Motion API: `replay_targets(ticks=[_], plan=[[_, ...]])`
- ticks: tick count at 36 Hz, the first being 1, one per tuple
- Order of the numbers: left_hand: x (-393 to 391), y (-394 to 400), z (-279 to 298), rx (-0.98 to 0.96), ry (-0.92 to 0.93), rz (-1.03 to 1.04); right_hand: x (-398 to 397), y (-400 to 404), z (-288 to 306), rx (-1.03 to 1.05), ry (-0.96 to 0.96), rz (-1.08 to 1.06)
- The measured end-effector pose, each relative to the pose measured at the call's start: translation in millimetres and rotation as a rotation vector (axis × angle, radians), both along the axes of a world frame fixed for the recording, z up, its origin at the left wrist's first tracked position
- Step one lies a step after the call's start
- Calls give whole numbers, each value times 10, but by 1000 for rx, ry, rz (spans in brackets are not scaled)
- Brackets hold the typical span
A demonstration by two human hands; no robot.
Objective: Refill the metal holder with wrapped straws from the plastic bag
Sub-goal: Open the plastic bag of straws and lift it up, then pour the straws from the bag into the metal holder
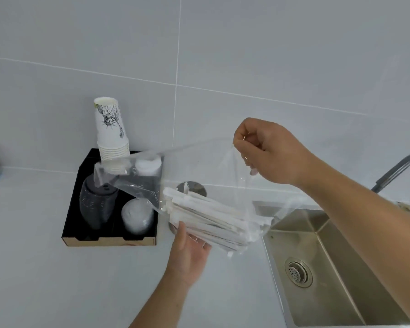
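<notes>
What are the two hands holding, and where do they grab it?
Both hold the clear plastic bag. The right hand pinches its top edge; the left hand supports it from below, under the wrapped straws inside.

The right hand (268, 150) pinches the plastic bag (223, 176) up. The left hand (187, 252) cradles its wrapped straws (206, 216) over the metal holder (194, 188).
</notes>
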State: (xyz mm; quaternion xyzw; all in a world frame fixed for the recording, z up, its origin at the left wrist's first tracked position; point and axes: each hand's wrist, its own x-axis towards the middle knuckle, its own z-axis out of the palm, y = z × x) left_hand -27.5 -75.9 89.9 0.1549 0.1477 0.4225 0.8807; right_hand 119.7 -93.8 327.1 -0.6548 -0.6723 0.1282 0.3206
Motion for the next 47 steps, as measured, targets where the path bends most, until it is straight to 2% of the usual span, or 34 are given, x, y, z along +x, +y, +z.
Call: replay_targets(ticks=[6, 11, 15, 20, 27, 30, 35, 41, 44, 47], plan=[[75, 66, 272, 77, 0, 15, 54, 87, 50, -34, -83, -123], [-1, 88, 344, 147, -124, -51, 60, 42, 17, -97, -141, -124], [26, 133, 332, 99, -139, -86, 18, 14, 170, 3, -175, -133], [179, 116, 339, 23, -142, -108, -99, -46, 468, 139, -229, -29], [447, 202, 624, 114, -117, -170, 33, 23, 639, 149, -195, -105], [516, 245, 723, 114, -170, -189, 111, 10, 659, 122, -172, -148], [587, 334, 778, 130, -55, -141, 338, -145, 692, -7, -98, -186], [620, 422, 840, 30, 50, -25, 579, -395, 655, -160, -48, -209], [641, 493, 829, 0, 88, -30, 670, -480, 580, -149, 31, -247], [644, 555, 802, -6, 168, -39, 717, -554, 475, -42, 80, -320]])
